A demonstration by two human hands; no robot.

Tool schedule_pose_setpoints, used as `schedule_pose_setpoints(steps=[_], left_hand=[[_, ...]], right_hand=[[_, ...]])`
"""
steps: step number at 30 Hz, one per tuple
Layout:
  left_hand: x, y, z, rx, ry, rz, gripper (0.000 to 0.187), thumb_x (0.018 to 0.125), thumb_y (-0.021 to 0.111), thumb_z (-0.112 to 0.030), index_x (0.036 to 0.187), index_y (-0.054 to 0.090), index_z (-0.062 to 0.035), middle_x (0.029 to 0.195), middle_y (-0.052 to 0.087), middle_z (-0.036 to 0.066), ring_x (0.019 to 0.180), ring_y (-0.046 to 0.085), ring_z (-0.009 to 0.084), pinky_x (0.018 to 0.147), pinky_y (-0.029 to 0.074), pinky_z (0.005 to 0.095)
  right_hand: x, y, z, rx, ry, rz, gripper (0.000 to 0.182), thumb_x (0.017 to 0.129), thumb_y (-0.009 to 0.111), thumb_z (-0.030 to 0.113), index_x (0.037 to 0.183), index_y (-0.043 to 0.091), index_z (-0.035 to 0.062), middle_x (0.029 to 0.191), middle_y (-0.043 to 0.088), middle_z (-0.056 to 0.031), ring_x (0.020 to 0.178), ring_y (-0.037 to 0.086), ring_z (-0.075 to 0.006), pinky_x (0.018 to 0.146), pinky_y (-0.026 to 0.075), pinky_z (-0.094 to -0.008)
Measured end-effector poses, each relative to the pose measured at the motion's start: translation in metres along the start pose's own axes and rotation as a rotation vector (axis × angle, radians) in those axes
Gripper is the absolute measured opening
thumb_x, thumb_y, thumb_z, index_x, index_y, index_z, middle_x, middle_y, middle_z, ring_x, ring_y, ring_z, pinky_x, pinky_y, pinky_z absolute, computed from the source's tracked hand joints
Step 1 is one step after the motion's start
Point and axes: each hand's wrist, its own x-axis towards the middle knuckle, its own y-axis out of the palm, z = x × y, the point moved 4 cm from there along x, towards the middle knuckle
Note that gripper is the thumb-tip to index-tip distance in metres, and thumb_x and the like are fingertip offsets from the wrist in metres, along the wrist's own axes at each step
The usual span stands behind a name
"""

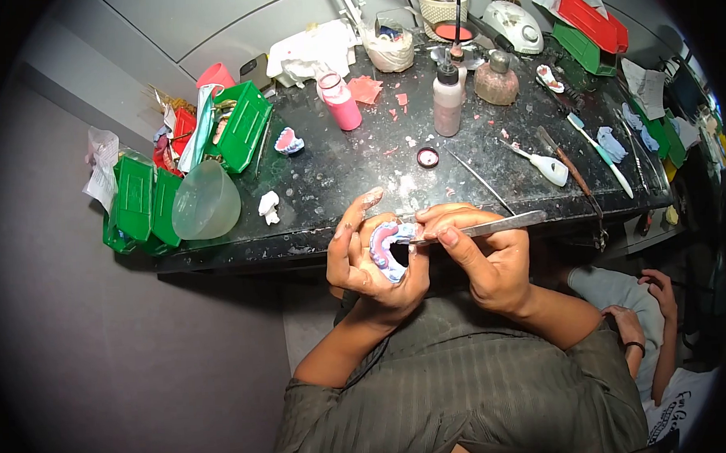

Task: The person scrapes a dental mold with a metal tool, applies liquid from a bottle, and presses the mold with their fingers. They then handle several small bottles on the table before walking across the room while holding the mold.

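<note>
My left hand [381,258] grips a dental cast [390,266], horseshoe-shaped, pale blue-white with a pink band along its arch. The left fingers wrap round its outer side, above my lap near the bench edge. In my right hand [486,257] is a flat metal spatula [505,223], pinched between thumb and fingers. Its broad end points right, while its other end lies by the right side of the cast; whether it touches is hard to see.
On the dark bench [337,195] stand a pink bottle [341,104] and a dropper bottle [447,103]. Another cast [289,141] lies left, near green bins [244,126] and a translucent bowl [205,201]. A toothbrush [601,155] and tools lie right. Another person's hand [627,328] shows at lower right.
</note>
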Motion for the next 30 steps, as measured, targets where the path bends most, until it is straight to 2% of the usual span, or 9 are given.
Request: schedule_pose_setpoints(steps=[2, 4, 7, 17, 22, 25, 29, 30], left_hand=[[-0.001, 0.000, 0.001, 0.007, -0.008, 0.006, 0.089, 0.082, 0.070, 0.005, 0.147, 0.011, -0.0055, 0.140, 0.045, 0.036, 0.088, 0.062, 0.0241, 0.079, 0.056, 0.0318], [-0.001, -0.002, 0.002, 0.005, 0.011, 0.006, 0.089, 0.082, 0.069, 0.005, 0.147, 0.010, -0.0056, 0.140, 0.045, 0.036, 0.087, 0.062, 0.0239, 0.079, 0.056, 0.0315], [-0.003, -0.001, 0.002, 0.034, 0.039, 0.003, 0.088, 0.081, 0.068, 0.006, 0.147, 0.010, -0.0055, 0.140, 0.046, 0.036, 0.087, 0.062, 0.0238, 0.078, 0.056, 0.0314], [-0.005, 0.001, 0.001, -0.002, 0.002, -0.005, 0.092, 0.086, 0.078, -0.004, 0.148, 0.010, -0.0072, 0.139, 0.047, 0.035, 0.085, 0.062, 0.0230, 0.079, 0.056, 0.0322], [-0.003, -0.001, 0.003, -0.141, -0.100, 0.049, 0.101, 0.082, 0.078, 0.004, 0.152, 0.006, -0.0092, 0.140, 0.046, 0.033, 0.087, 0.063, 0.0220, 0.082, 0.055, 0.0322], [0.002, -0.003, -0.003, -0.188, -0.075, 0.097, 0.095, 0.082, 0.075, 0.009, 0.149, 0.009, -0.0079, 0.140, 0.044, 0.038, 0.090, 0.066, 0.0263, 0.078, 0.058, 0.0312], [0.001, -0.003, -0.002, -0.193, -0.090, 0.119, 0.098, 0.081, 0.073, 0.011, 0.150, 0.007, -0.0089, 0.140, 0.044, 0.039, 0.092, 0.066, 0.0267, 0.080, 0.057, 0.0320], [0.002, -0.002, -0.002, -0.294, -0.099, 0.142, 0.102, 0.079, 0.073, 0.012, 0.152, 0.005, -0.0091, 0.141, 0.044, 0.037, 0.095, 0.066, 0.0262, 0.081, 0.057, 0.0327]], right_hand=[[0.001, -0.001, 0.000, 0.012, -0.009, 0.004, 0.009, 0.098, 0.067, 0.002, 0.099, 0.073, -0.0048, 0.102, 0.075, -0.0170, 0.104, 0.071, -0.0257, 0.095, 0.053, -0.0376], [0.002, -0.002, 0.003, -0.182, -0.109, -0.011, 0.008, 0.097, 0.068, 0.002, 0.098, 0.073, -0.0042, 0.099, 0.075, -0.0156, 0.102, 0.072, -0.0270, 0.095, 0.053, -0.0392], [0.005, 0.001, 0.009, -0.288, -0.177, 0.046, 0.007, 0.095, 0.070, 0.001, 0.097, 0.074, -0.0033, 0.096, 0.076, -0.0142, 0.101, 0.072, -0.0287, 0.094, 0.054, -0.0406], [0.006, 0.000, 0.008, -0.246, -0.156, 0.132, 0.010, 0.096, 0.071, 0.008, 0.098, 0.075, -0.0015, 0.098, 0.077, -0.0121, 0.107, 0.071, -0.0308, 0.100, 0.052, -0.0433], [0.009, -0.007, 0.012, -0.113, -0.109, 0.171, 0.011, 0.097, 0.070, 0.009, 0.096, 0.074, -0.0007, 0.098, 0.077, -0.0107, 0.109, 0.070, -0.0306, 0.102, 0.051, -0.0441], [0.013, -0.010, 0.014, -0.192, -0.157, 0.158, 0.009, 0.096, 0.071, 0.007, 0.096, 0.074, -0.0014, 0.096, 0.076, -0.0112, 0.107, 0.071, -0.0311, 0.099, 0.052, -0.0436], [0.014, -0.007, 0.018, -0.307, -0.236, 0.174, 0.010, 0.095, 0.073, 0.008, 0.094, 0.073, -0.0018, 0.095, 0.076, -0.0120, 0.102, 0.072, -0.0329, 0.097, 0.053, -0.0439], [0.015, -0.006, 0.019, -0.333, -0.256, 0.195, 0.010, 0.095, 0.073, 0.008, 0.094, 0.073, -0.0019, 0.094, 0.076, -0.0120, 0.101, 0.073, -0.0331, 0.097, 0.054, -0.0439]])
